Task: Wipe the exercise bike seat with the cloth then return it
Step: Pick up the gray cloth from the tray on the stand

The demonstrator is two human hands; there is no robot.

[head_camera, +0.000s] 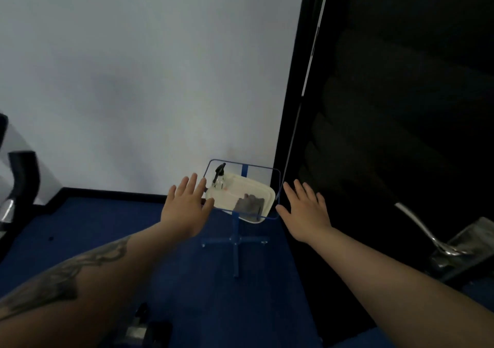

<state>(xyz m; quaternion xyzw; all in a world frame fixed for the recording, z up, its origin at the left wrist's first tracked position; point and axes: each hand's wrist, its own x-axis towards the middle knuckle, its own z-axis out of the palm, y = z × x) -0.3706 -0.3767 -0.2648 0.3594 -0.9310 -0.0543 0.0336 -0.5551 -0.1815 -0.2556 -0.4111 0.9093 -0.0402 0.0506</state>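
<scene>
So we're standing over the little blue stand with both hands out, fingers spread, nothing held. The cloth sits crumpled in the white tray, at the tray's near right corner, spray bottle over at the far left corner. Our left hand is at the tray's left edge, right hand just off its right edge. The cloth lies between them, a bit closer to the right one (so we'd guess that's the grabber). Its long side runs roughly left-right.
</scene>
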